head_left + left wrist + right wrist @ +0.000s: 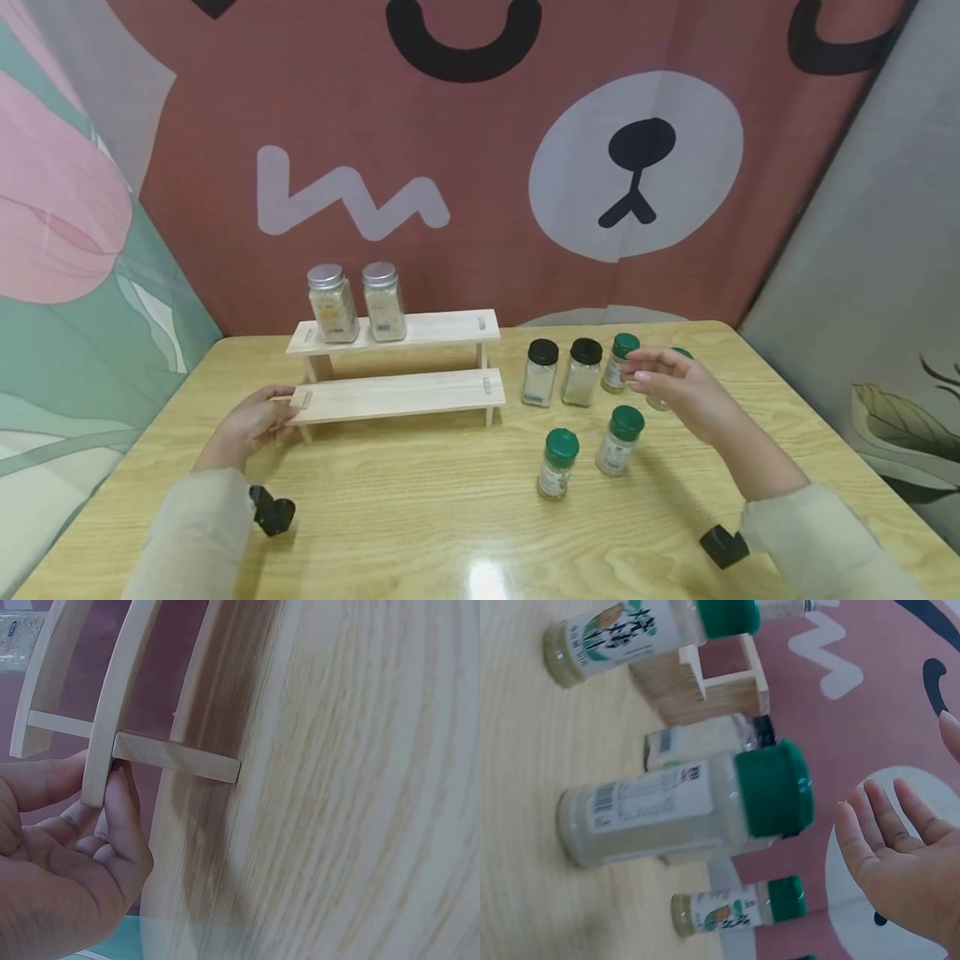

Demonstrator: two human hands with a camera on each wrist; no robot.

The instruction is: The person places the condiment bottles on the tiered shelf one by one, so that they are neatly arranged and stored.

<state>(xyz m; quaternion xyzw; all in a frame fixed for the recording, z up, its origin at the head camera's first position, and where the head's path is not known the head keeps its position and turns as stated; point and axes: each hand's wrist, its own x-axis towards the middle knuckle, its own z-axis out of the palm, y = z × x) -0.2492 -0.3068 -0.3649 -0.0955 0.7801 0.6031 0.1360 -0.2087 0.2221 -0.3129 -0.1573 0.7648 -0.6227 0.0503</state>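
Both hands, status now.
Left hand: closed, pinching the end of the pale, flat wooden lower shelf.
Right hand: open, holding nothing.

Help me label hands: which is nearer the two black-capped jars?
Right. The right hand is right of the black-capped jars; the left hand is well to their left, pinching the lower shelf.

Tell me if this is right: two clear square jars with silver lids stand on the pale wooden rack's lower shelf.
Only the shelf is wrong: the head view shows the two silver-lidded jars on the upper shelf of the rack.
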